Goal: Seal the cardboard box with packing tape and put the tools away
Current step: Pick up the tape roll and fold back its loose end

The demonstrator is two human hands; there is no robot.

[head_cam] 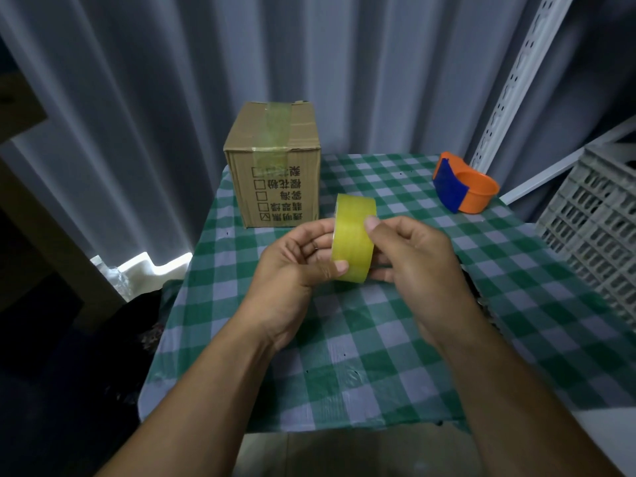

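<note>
A yellow roll of packing tape (352,235) is held on edge above the middle of the table. My left hand (292,259) grips it from the left, with the thumb under the roll. My right hand (409,253) holds it from the right, thumb pressed on the outer face. A closed cardboard box (275,187) stands at the table's far left, with a strip of tape running over its top and down its front. An orange and blue tape dispenser (461,187) lies at the far right, apart from both hands.
The table wears a green and white checked cloth (378,356). A grey plastic crate (599,232) leans at the right edge. Slotted white shelf rails (516,80) rise behind the dispenser. Grey curtains hang at the back, and a dark drop lies to the left.
</note>
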